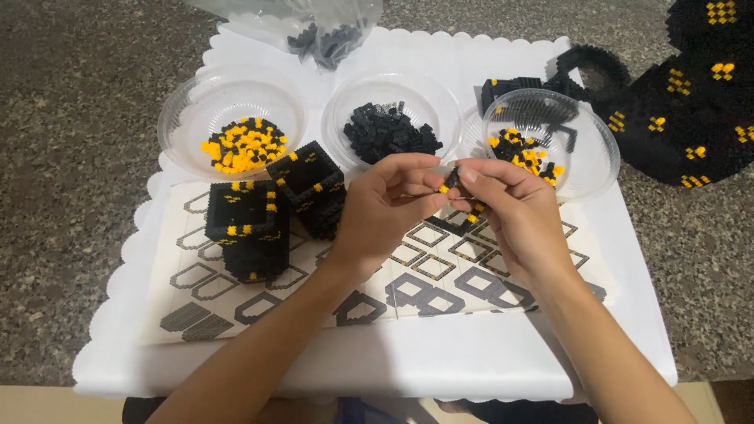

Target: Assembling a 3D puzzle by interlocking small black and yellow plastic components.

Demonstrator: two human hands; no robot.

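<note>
Black-and-yellow brick strip (459, 196) held above patterned sheet (440, 275) | left hand (385, 208) pinches its top, right hand (514, 212) pinches it from the other side | risk: uneven squeeze could snap strip, scattering bricks towards bowl (585, 169).

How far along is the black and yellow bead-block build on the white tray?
Done: two black cube blocks with yellow dots stand on the printed pattern sheet, and a large black beaded piece lies off the tray. In hand: the left hand and right hand pinch a small black and yellow bead strip. Left: loose beads fill the three clear plastic bowls.
</note>
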